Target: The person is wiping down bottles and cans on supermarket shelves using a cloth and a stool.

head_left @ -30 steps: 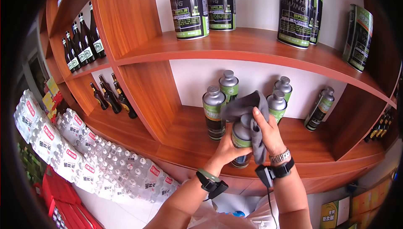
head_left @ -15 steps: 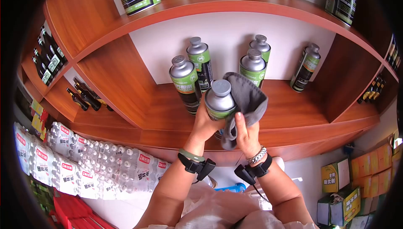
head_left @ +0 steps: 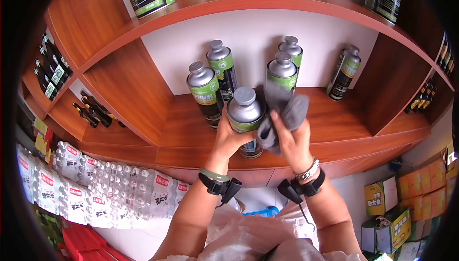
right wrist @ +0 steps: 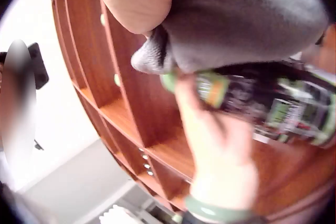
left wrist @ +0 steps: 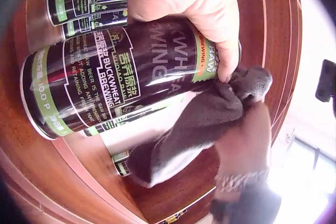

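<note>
My left hand [head_left: 226, 139] grips a black and green beer can [head_left: 245, 110] with a silver shoulder and grey cap just below its shoulder, thumb across the front. In the left wrist view the can's label [left wrist: 118, 71] reads buckwheat brewing. A bunched grey cloth [head_left: 291, 112] is held in my right hand [head_left: 297, 147], against the can's right side near the top. From the right wrist, the cloth [right wrist: 247, 24] covers part of the can. Behind the held can, matching cans stand upright on the lower shelf: a near left one [head_left: 203, 88] and a near right one [head_left: 283, 69] among them.
A curved upper shelf [head_left: 239, 3] with larger cans runs overhead. One more can [head_left: 343, 72] stands by the right divider [head_left: 382, 84]. Dark bottles [head_left: 93, 110] fill side compartments. Packs of water bottles [head_left: 105, 179] lie at lower left, cartons [head_left: 423, 187] at lower right.
The head view has tilted down. The can has come lower and nearer the shelf's front edge. The right hand's cloth has shifted from around the can's top to its right side and bunched up.
</note>
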Available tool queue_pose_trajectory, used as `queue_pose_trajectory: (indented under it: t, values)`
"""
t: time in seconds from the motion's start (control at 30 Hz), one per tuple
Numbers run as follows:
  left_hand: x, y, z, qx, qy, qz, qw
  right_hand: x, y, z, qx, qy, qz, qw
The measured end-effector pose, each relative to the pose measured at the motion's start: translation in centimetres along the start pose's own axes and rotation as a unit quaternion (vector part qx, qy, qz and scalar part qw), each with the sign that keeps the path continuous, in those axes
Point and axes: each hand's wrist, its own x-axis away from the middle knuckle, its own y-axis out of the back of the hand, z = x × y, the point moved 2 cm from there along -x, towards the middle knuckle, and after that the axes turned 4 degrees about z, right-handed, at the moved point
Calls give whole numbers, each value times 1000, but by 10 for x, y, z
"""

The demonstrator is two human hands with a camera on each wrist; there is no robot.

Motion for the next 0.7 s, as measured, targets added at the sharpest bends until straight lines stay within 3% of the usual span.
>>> queue_pose_trajectory:
  t: [0.07, 0.17, 0.3, 0.43, 0.53, 0.57, 0.67, 0.7]
  values:
    - [-3, -1, -4, -24, 2, 2, 1000, -28, -8, 36, -27, 66, 39, 997]
    - [-4, -4, -10, -31, 21, 3, 999, -58, -29, 42, 182, 213, 121, 952]
    - [0, -5, -15, 26, 40, 10, 999, -79, -35, 33, 138, 125, 179, 966]
    - [-2, -6, -15, -10, 36, 0, 999, -98, -34, 26, 119, 16, 258, 959]
    - [-1, -6, -13, 19, 23, 6, 1000, -104, -31, 17, -53, -87, 249, 963]
    - [0, -9, -17, 45, 4, 4, 999, -104, -28, 12, -76, -119, 244, 959]
    - [0, -5, -11, 19, -1, 5, 1000, -93, -29, -7, -174, -105, 99, 974]
    - [2, -4, -9, 17, 4, -2, 1000, -90, -27, -16, -146, -86, 61, 984]
